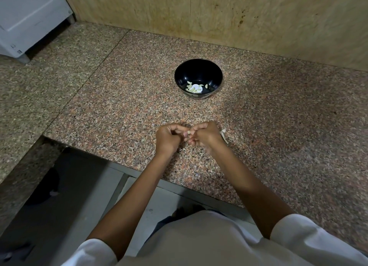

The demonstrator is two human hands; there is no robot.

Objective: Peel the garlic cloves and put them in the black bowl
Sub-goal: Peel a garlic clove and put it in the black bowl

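A black bowl (pixel 198 77) stands on the speckled granite counter (pixel 119 98), with several peeled pale garlic cloves (pixel 194 87) lying at its bottom. Nearer to me, my left hand (pixel 169 137) and my right hand (pixel 204 134) meet above the counter, fingers curled. Between their fingertips they pinch one small pale garlic clove (pixel 188 132), mostly hidden by the fingers. A strip of whitish garlic skin (pixel 224 135) lies on the counter just right of my right hand.
A beige stone wall (pixel 219 16) rises behind the bowl. A white appliance (pixel 25 20) stands at the far left on the lower counter. The counter's front edge (pixel 139 172) runs diagonally under my forearms, with the floor below at the left.
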